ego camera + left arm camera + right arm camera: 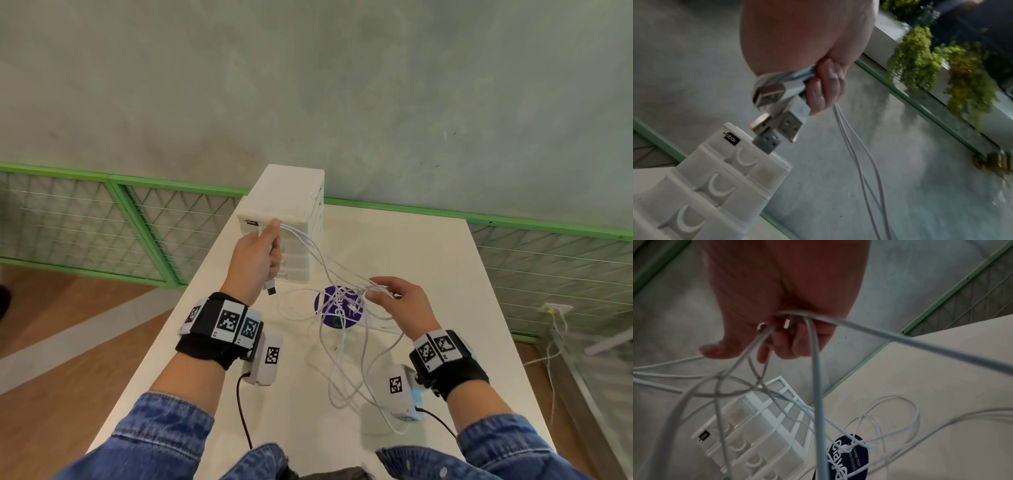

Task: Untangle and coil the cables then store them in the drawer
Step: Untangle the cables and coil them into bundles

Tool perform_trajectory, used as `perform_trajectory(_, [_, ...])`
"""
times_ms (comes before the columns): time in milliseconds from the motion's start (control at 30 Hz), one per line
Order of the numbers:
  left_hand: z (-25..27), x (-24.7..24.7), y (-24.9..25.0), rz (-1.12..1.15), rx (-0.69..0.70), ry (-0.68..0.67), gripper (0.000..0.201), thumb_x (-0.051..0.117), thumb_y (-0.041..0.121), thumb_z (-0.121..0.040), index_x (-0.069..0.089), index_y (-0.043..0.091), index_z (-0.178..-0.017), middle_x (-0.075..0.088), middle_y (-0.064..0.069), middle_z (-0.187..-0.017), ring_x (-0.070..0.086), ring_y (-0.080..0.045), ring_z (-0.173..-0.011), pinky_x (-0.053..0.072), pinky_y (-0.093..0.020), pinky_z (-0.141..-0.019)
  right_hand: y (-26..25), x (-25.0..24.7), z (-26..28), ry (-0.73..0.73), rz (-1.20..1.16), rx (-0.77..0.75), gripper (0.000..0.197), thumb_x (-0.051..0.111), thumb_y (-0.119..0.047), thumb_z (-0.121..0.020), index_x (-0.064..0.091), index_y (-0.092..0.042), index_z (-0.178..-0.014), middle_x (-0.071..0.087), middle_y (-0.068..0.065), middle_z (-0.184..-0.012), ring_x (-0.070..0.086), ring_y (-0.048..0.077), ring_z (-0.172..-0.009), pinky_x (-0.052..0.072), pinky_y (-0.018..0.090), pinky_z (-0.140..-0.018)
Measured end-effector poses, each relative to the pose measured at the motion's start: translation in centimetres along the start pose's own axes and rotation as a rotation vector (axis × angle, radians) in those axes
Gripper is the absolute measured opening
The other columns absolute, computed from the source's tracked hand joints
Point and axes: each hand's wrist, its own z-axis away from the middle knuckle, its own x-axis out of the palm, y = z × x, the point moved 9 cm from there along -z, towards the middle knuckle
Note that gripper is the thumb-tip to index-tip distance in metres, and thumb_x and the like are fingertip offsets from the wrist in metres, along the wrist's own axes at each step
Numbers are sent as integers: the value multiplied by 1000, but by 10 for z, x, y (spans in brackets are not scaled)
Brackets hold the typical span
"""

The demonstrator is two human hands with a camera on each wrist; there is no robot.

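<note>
Several white cables (346, 329) hang tangled between my two raised hands and trail in loops on the white table (445, 274). My left hand (262, 255) grips a bundle of cable ends in a fist; their USB plugs (781, 129) stick out below the fingers (824, 91), close to the white drawer unit (291, 219). My right hand (394, 294) holds other cable strands (816, 369) in curled fingers (785, 340), with a small connector (786, 324) against the palm. The drawers (715, 186) look closed.
A round purple sticker (339, 308) lies on the table under the cable loops. The table stands against a grey wall with a green mesh fence (137, 222). A wall socket with a plugged cord (555, 310) sits at the right. Wooden floor lies at the left.
</note>
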Motion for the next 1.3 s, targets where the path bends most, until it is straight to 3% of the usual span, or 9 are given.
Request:
perform_trajectory(167, [-3, -10, 0, 31, 0, 41, 37, 51, 38, -94, 44, 16, -66, 33, 9, -40, 23, -7, -33, 17, -18, -35, -5, -3, 0, -10, -5, -38, 14, 72, -15, -78, 70, -21, -90, 71, -5, -84, 60, -11, -68, 45, 4, -66])
perform_trajectory(267, [-2, -12, -3, 50, -18, 55, 36, 51, 38, -94, 43, 16, -67, 33, 9, -39, 23, -7, -33, 16, -19, -36, -5, -6, 2, -28, -18, -41, 4, 69, -19, -81, 70, -21, -84, 68, -6, -77, 58, -4, -66, 43, 10, -66])
perform_trajectory(367, [-2, -11, -8, 62, -37, 60, 36, 51, 38, -94, 42, 16, -67, 32, 9, -38, 22, -7, -32, 16, -19, -35, 3, -5, 2, -53, 48, -20, 18, 66, -30, -83, 66, -12, -82, 57, 0, -69, 48, 12, -64, 39, 25, -66])
perform_trajectory(467, [1, -6, -9, 64, -25, 41, 37, 52, 38, -94, 43, 15, -66, 33, 9, -39, 22, -7, -32, 17, -18, -35, 7, 0, 1, -54, 92, -16, 18, 67, -25, -82, 60, -9, -80, 57, -1, -67, 50, 14, -65, 42, 31, -67])
perform_trajectory(600, [0, -9, -5, 101, -16, 69, 37, 52, 37, -94, 43, 15, -65, 32, 8, -39, 23, -7, -33, 17, -19, -35, 4, -6, 3, 17, 26, -24, 4, 70, -20, -80, 68, -16, -80, 62, -6, -66, 52, 1, -58, 41, 11, -57])
perform_trajectory(767, [-2, -21, -1, 127, 20, 101, 38, 51, 38, -94, 41, 16, -65, 31, 8, -41, 22, -8, -34, 17, -18, -36, 5, -16, 5, 85, 30, -29, 15, 58, -26, -89, 72, -25, -83, 57, -16, -49, 46, 0, -53, 38, 17, -56])
perform_trajectory(833, [-2, -25, 0, 134, 28, 118, 37, 52, 38, -94, 42, 17, -65, 31, 9, -41, 22, -7, -34, 17, -19, -36, 9, -19, 3, 95, 29, -14, 22, 51, -28, -92, 71, -23, -83, 50, -10, -47, 44, 7, -51, 37, 22, -58])
perform_trajectory(1033, [-3, -29, 1, 146, 42, 131, 36, 52, 38, -93, 42, 18, -65, 32, 8, -42, 23, -8, -35, 17, -20, -36, 41, -47, -6, 246, 144, 119, 24, 49, -23, -93, 67, -9, -85, 55, 4, -63, 51, 21, -60, 39, 29, -59])
perform_trajectory(1300, [-2, -35, 8, 107, 43, 163, 34, 52, 37, -93, 42, 19, -66, 33, 8, -43, 23, -8, -35, 16, -19, -35, 100, -89, 4, 407, 325, 401, 33, 42, -26, -95, 66, -5, -101, 66, 17, -98, 60, 36, -95, 42, 34, -77])
